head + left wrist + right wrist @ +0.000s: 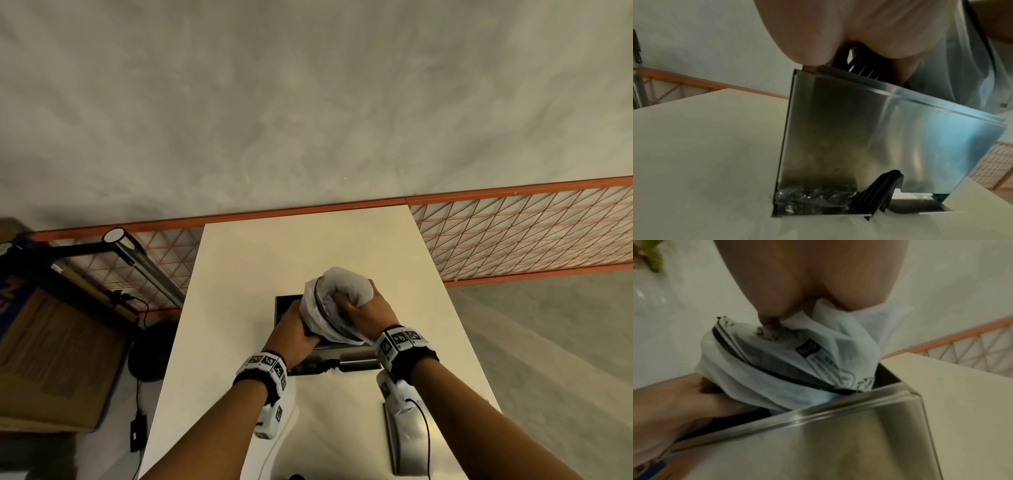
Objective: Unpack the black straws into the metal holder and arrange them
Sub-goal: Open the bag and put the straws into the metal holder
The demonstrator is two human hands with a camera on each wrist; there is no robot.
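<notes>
A white printed plastic bag [337, 301] of black straws is held tilted over the open top of the metal holder [356, 359] on the white table. My left hand [294, 332] grips the bag's lower end at the holder's rim. My right hand [363, 308] pinches the bunched upper end of the bag [777, 356]. In the left wrist view, black straws [863, 66] show between my fingers just above the holder's shiny front wall [879, 138]. The holder's rim [838, 418] lies right below the bag. How many straws are inside the holder is hidden.
Crumpled clear wrapping [813, 199] and a black ribbed piece [879, 191] sit in the holder's bottom opening. A flat metal piece [404, 442] lies on the table [239, 274] near my right forearm. An orange mesh fence [513, 233] runs behind the table. A cardboard box [51, 359] stands at left.
</notes>
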